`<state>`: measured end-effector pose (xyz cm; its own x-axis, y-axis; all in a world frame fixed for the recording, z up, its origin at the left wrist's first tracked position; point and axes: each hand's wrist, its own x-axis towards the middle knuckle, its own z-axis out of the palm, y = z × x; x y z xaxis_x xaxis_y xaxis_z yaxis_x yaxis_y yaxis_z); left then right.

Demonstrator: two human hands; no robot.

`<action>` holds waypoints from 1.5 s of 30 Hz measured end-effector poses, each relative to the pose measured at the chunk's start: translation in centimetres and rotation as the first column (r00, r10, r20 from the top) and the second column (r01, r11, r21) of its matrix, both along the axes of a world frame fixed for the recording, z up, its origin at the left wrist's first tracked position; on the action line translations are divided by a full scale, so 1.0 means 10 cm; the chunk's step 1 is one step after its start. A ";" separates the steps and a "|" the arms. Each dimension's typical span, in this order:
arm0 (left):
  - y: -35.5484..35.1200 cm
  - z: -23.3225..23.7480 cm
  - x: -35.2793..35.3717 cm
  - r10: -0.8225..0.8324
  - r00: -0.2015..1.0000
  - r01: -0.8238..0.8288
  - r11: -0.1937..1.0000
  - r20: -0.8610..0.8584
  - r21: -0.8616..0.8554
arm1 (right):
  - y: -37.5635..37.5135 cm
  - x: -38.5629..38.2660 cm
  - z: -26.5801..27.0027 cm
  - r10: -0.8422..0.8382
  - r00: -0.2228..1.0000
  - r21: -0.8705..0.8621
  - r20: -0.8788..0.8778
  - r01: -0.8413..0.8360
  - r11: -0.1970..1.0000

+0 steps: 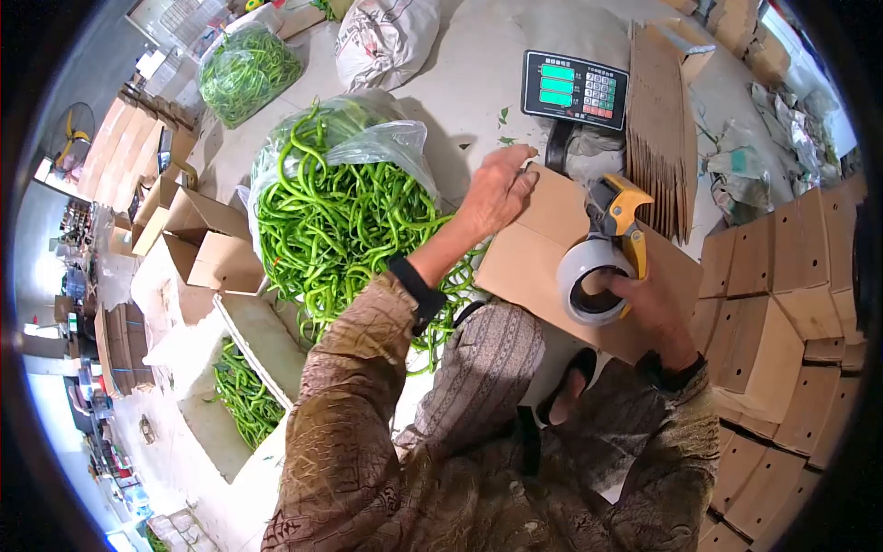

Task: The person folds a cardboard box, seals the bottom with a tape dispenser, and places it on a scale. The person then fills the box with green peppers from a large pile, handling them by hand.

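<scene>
A closed cardboard box [538, 235] lies in front of my knees. At its far left corner my left hand [499, 191] grips the edge, fingers bent over it. My right hand [655, 308] holds a tape dispenser [625, 216] with a yellow guard and a wide roll of clear tape [576, 273]. The dispenser is over the box's top, and its handle is partly hidden by the roll and my fingers. Left of the box stands a large clear plastic bag [409, 147] heaped with long green peppers [345, 216].
A scale display [576, 89] stands beyond the box, beside a stack of flattened cardboard [660, 129]. Stacked boxes [763, 359] line the right side. Left are an open foam box [207, 423] with peppers and an open carton [225, 262]. Behind are another pepper bag [246, 74] and a white sack [386, 41].
</scene>
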<state>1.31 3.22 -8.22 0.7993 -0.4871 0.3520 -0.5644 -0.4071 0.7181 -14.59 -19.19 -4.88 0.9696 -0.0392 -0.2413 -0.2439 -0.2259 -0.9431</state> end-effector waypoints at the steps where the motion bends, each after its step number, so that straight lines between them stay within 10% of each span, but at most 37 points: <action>1: -0.07 -0.23 0.04 -0.021 0.997 0.018 0.999 -0.079 -0.034 | -0.01 0.01 0.02 0.011 1.000 0.030 -0.008 -0.011 1.000; 5: -0.12 -0.33 0.12 -0.101 0.976 0.098 0.995 -0.192 -0.026 | 0.01 0.02 0.18 -0.014 0.997 0.012 -0.072 0.015 1.000; 9: -0.09 -0.27 0.03 -0.087 0.968 0.082 0.996 -0.237 -0.032 | -0.03 0.04 0.53 0.038 0.997 -0.440 0.067 -0.004 0.898; 18: -0.08 -0.24 -0.08 0.139 0.990 -0.138 0.989 0.006 -0.055 | -0.27 0.12 0.27 0.132 0.958 -0.572 0.255 0.039 0.819; 21: 0.05 0.11 -0.24 0.148 0.946 -0.236 0.924 -0.287 -0.301 | -0.17 0.06 0.35 0.114 0.958 -0.595 0.263 0.068 0.801; 24: 0.17 0.56 -0.43 -0.277 0.493 -0.358 0.800 -0.825 -0.482 | 0.02 0.06 0.42 0.117 0.958 -0.633 0.263 0.079 0.770; 28: 0.22 0.76 -0.52 -0.248 0.415 -0.318 0.862 -0.875 -0.395 | 0.15 0.03 0.43 0.185 0.945 -0.702 0.270 0.062 0.710; 32: 0.30 0.71 -0.51 -0.239 0.574 -0.086 0.933 -0.783 -0.348 | 0.24 0.03 0.42 0.202 0.942 -0.730 0.267 0.061 0.681; 36: 0.28 0.55 -0.49 -0.342 0.488 -0.150 0.873 -0.803 -0.464 | 0.33 0.01 0.42 0.210 0.941 -0.766 0.267 0.075 0.638; 45: 0.28 0.27 -0.39 -0.245 0.753 -0.191 0.807 -0.610 -0.559 | 0.44 0.04 0.47 0.288 0.935 -0.858 0.209 0.034 0.513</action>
<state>-2.55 5.98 -5.52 0.9166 -0.3993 -0.0181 0.1044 0.1955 0.9751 -14.16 -14.79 -0.18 0.9904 0.0636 0.1230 0.0982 -0.9489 -0.3001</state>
